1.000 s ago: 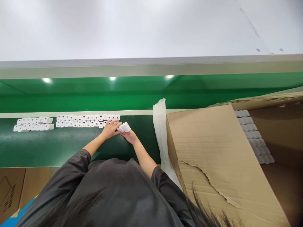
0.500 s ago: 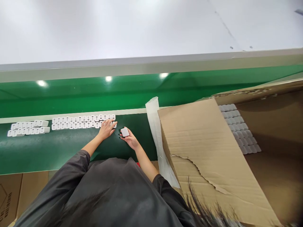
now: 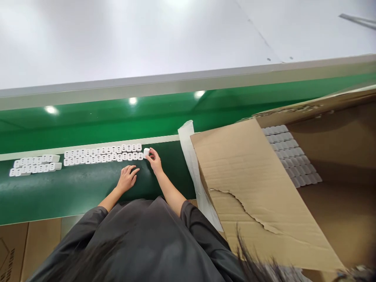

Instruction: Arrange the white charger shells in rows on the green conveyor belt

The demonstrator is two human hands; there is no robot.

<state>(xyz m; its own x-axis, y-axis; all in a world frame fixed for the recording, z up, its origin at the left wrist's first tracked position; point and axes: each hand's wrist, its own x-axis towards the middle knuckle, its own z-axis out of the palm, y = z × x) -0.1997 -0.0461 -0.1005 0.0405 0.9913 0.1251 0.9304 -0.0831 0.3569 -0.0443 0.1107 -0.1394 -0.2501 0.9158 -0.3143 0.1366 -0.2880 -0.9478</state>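
Two long rows of white USB charger blocks [image 3: 101, 154], standing side by side with small dark slots on their faces, run along the green mat [image 3: 88, 188]. At the right end of these rows, my right hand [image 3: 154, 160] grips one white charger block [image 3: 146, 152] between thumb and fingers. This block is close beside the last ones; whether it touches them I cannot tell. My left hand [image 3: 127, 178] is just below the front row, fingers spread, holding nothing.
Two shorter rows of white blocks [image 3: 37, 163] stand farther left. On the right, an open cardboard box [image 3: 264, 188] contains several rows of white blocks [image 3: 290, 156]. White wrapping sheet [image 3: 190, 156] hangs by its side. A white shelf [image 3: 147, 43] spans the far side.
My right hand has moved up and left, bringing the charger block to the row's end. My left hand has come off the rows toward me.
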